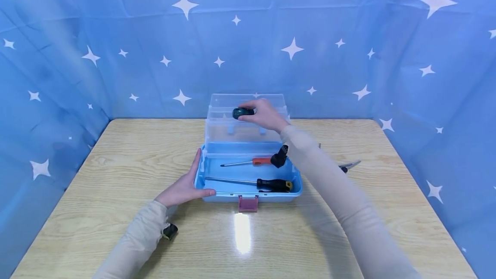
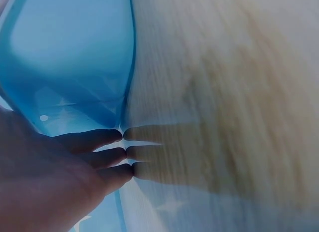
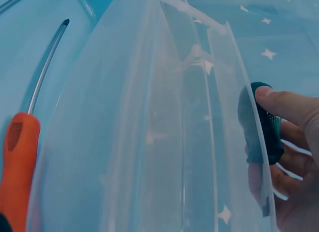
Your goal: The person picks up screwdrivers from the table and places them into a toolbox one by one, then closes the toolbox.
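A light blue toolbox (image 1: 232, 198) stands open on the table, its clear plastic trays and lid (image 1: 217, 130) raised at the back. My left hand (image 1: 186, 188) rests against the box's front left corner. Its thumb lies along the front rim, and in the left wrist view straight fingers (image 2: 107, 137) reach down the wall to the tabletop. Above the raised trays, my right hand (image 1: 267, 114) grips a dark green, rounded, handle-like object (image 1: 243, 113); the clear plastic partly covers it in the right wrist view. An orange-handled screwdriver (image 1: 261, 161) and a larger black-handled screwdriver (image 1: 273, 185) lie inside the box.
A pinkish latch (image 1: 248, 204) hangs at the box's front. Grey metal tool tips (image 1: 351, 165) show to the right, partly behind my right sleeve (image 1: 341, 193). A blue star-patterned curtain (image 1: 248, 33) surrounds the wooden table (image 1: 135, 158).
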`<state>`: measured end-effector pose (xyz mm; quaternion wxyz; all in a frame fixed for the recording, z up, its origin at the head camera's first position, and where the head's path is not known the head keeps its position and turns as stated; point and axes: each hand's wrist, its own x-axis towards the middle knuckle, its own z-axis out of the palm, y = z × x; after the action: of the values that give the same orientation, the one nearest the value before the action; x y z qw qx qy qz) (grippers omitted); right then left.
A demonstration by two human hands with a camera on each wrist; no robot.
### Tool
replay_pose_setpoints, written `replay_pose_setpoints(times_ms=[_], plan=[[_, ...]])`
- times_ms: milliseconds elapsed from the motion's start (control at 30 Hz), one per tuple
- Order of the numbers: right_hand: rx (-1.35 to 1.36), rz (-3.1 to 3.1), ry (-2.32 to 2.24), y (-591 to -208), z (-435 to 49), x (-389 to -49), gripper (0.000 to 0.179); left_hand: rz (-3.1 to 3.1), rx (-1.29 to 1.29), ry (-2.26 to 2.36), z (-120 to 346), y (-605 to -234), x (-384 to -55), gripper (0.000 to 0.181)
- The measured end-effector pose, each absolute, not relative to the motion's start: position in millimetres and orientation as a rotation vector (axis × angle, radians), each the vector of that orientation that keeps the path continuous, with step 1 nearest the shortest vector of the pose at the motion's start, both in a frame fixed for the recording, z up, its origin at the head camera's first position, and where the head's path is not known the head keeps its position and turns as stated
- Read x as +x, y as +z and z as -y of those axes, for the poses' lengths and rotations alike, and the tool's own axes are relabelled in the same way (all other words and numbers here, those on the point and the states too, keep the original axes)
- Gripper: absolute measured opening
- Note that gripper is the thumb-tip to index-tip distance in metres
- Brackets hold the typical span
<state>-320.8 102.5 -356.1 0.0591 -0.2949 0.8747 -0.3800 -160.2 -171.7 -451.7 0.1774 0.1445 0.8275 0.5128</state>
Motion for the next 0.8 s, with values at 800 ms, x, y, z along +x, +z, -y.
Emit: replay_pose_setpoints(times_ms=[800], plan=[[-0.860,-2.605,-1.240,-347.9,-89.2,-315.4,0.040,-2.348,0.402,1.439,172.9,-453.2,-161.1,0.121]])
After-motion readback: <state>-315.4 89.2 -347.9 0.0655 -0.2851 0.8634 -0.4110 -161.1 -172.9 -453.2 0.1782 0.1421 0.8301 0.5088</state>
